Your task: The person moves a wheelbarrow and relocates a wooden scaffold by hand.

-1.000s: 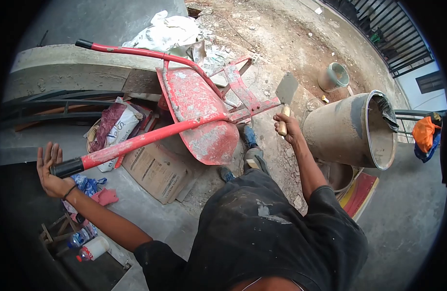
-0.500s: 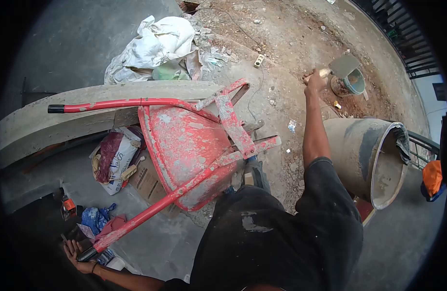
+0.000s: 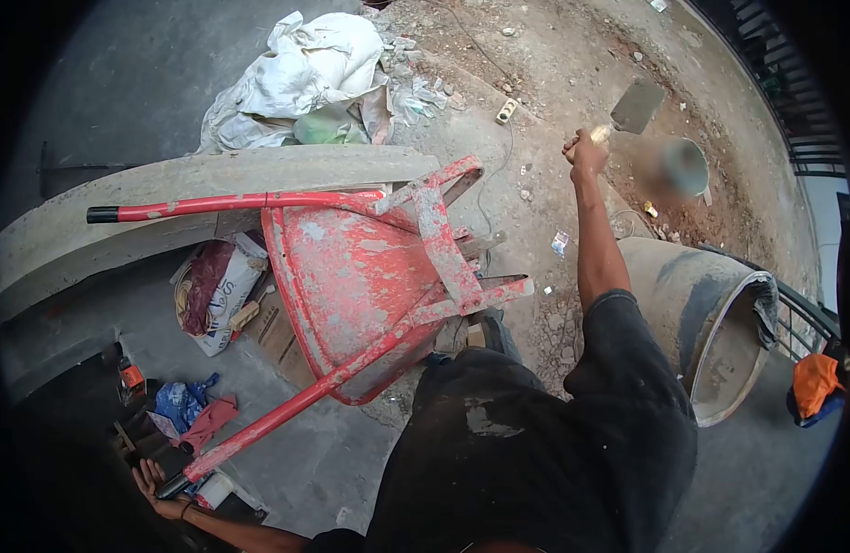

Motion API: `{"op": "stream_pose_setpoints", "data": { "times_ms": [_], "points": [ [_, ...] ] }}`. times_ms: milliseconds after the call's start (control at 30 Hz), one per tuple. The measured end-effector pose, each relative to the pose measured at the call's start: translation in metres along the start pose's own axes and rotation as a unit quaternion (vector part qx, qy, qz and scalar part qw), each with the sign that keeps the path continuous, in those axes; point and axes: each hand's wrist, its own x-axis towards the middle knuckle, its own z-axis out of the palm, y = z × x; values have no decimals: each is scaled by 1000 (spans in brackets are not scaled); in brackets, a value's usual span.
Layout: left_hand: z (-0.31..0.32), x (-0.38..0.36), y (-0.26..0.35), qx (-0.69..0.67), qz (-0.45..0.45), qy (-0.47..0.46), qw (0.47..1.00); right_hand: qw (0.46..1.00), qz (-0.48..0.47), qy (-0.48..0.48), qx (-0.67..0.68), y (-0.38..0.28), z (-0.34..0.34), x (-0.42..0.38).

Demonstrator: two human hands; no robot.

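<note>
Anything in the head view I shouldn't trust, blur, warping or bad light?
Head view: wide-angle warping curves the frame, corners fall black; the bucket is smeared, its edges unclear; the left hand sits by deep darkness at lower left; wheelbarrow and trowel blade look fairly clear in soft light.

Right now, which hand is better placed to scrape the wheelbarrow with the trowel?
Right, I'd say: the right hand holds the trowel, while the left hand, fingers open, is at a black handle end of the wheelbarrow.
</note>
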Motion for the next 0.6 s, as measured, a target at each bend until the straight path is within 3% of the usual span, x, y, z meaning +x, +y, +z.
{"op": "stream_pose_setpoints", "data": {
  "times_ms": [33,100,133,167,200,267,333,433,467,533,600],
  "points": [
    [0,-1,1,3,1,-2,1000,998,-37,55,17,8,2,-3],
    [-2,-1,1,7,6,-3,1000,987,122,96,35,56,24,-40],
    [-3,2,-1,1,-2,3,1000,915,333,-227,-11,106,9,-29],
    [-5,5,0,-1,-12,6,1000,797,417,-414,-141,87,-4,-55],
    [-6,2,-3,-1,-11,10,1000,795,416,-417,-142,83,-1,-42],
    [-12,5,-2,0,-20,-10,1000,818,463,-336,50,80,-18,-3],
    [-3,1,-1,-5,-18,-6,1000,905,322,-227,161,49,-27,22],
    [3,1,3,-7,-15,4,1000,946,160,-86,267,23,-51,60],
    [3,-2,2,-11,-12,9,1000,947,160,-87,265,28,-50,62],
    [-2,1,2,-4,-6,-4,1000,957,79,103,260,44,-41,47],
    [1,-3,0,-5,4,-15,1000,952,149,190,190,96,11,-22]
  ]
}}
